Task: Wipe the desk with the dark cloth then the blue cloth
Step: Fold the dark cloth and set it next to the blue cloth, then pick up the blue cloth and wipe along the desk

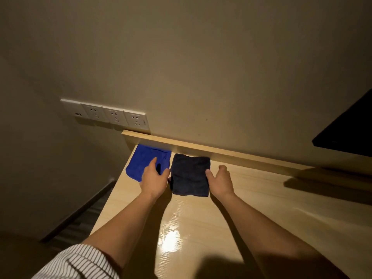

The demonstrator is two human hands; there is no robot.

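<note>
A dark cloth (pixel 189 174) lies flat on the pale wooden desk (pixel 261 208), near its back edge. To its left, at the desk's back left corner, lies a blue cloth (pixel 144 160). My left hand (pixel 155 177) hovers over the near right part of the blue cloth, fingers apart, its fingertips at the dark cloth's left edge. My right hand (pixel 220 181) is at the dark cloth's right edge, thumb touching the edge and fingers curled; whether it grips the cloth I cannot tell.
A raised wooden ledge (pixel 221 152) runs along the wall behind the cloths. White wall sockets (pixel 112 115) sit above the left end. A black screen (pixel 348 127) stands at the right. The desk's left edge drops to the floor (pixel 84 216).
</note>
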